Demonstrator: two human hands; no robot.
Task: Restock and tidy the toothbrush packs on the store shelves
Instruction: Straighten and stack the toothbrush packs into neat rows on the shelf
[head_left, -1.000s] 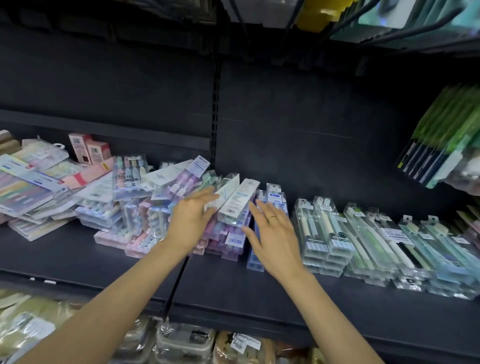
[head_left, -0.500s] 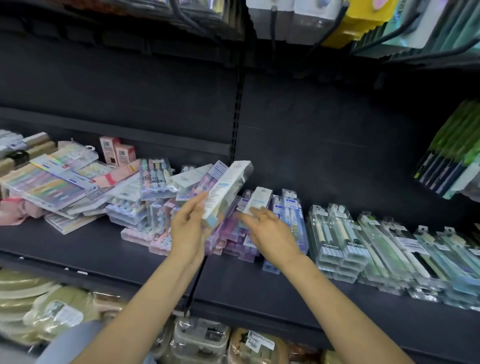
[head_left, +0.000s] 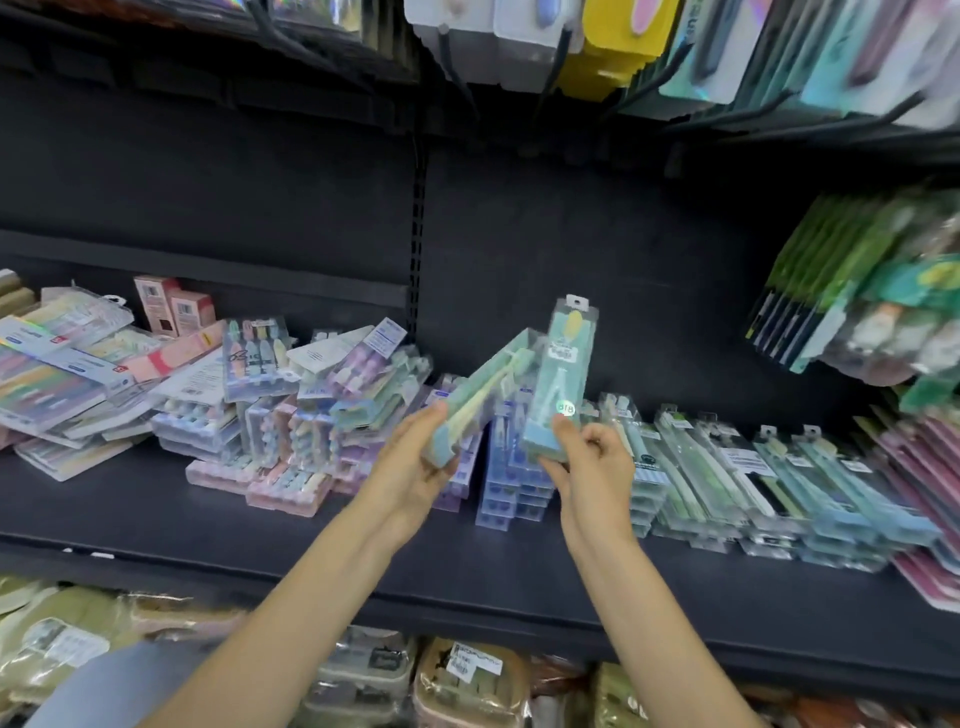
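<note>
My left hand (head_left: 415, 467) grips the lower end of a clear toothbrush pack (head_left: 488, 384) with pale green and yellow brushes, tilted up to the right above the shelf. Beside it, my right hand (head_left: 592, 462) holds a second pack (head_left: 558, 379), mint green with a round sticker, nearly upright. Both packs are lifted off the black shelf (head_left: 363, 551). Behind my hands lie a jumbled heap of pastel packs (head_left: 311, 415) and a short stack of blue packs (head_left: 511, 483).
Rows of clear green and blue packs (head_left: 753, 483) line the shelf to the right, pink ones (head_left: 924, 467) at the far right. Flat multicolour packs (head_left: 57, 374) and small pink boxes (head_left: 174, 306) lie left. Hanging goods (head_left: 857, 291) jut out at right. Bagged items (head_left: 363, 680) fill the shelf below.
Both hands have lifted away from the heap, each with a pack. The right hand picked up the mint pack and stood it upright. The view has tilted upward.
</note>
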